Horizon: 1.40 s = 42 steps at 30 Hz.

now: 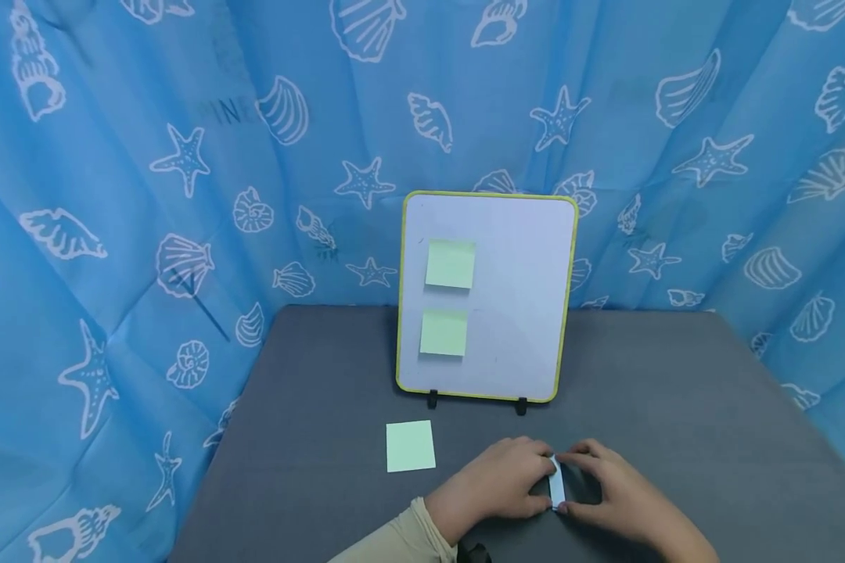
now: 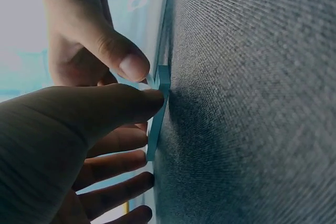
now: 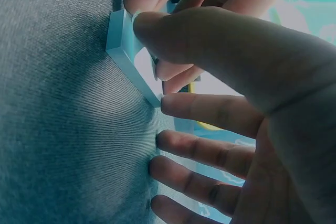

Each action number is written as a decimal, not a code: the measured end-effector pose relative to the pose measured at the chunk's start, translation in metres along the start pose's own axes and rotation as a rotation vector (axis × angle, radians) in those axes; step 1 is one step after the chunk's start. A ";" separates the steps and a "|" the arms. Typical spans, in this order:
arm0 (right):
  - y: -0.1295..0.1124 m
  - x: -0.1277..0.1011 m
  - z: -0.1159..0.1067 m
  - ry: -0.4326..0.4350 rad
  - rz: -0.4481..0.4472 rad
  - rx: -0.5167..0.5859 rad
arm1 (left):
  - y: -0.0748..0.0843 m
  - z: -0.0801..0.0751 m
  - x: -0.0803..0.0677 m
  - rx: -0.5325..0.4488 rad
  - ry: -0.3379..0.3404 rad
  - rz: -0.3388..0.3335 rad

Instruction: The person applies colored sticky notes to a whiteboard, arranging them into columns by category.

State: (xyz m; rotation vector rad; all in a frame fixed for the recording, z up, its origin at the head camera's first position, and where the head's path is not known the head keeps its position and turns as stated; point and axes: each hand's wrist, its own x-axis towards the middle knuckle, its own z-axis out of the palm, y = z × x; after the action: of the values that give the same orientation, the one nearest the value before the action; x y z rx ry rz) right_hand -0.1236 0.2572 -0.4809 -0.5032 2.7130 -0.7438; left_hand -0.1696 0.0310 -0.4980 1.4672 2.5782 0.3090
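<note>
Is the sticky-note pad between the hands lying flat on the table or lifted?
Flat. The pale blue sticky-note pad rests on the grey table; the left hand and right hand pinch its edge.

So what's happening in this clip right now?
A person works at a grey table. Both the left hand and the right hand pinch a small pad of sticky notes lying on it. Two green notes are stuck on the upright whiteboard, and a loose green note lies in front.

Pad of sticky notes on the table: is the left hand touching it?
Touching. The left wrist view shows the left hand with its thumb tip pressed on the pad of sticky notes; the right hand also pinches its top edge.
</note>
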 end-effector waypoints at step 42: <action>-0.006 0.001 0.002 0.011 -0.171 0.195 | 0.007 0.002 -0.002 0.013 0.122 -0.007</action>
State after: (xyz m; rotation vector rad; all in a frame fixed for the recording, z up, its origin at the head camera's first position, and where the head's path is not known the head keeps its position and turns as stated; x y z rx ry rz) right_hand -0.1228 0.2511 -0.4798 -0.6911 2.5942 -1.0455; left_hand -0.1622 0.0326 -0.4976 1.4871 2.6841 0.3926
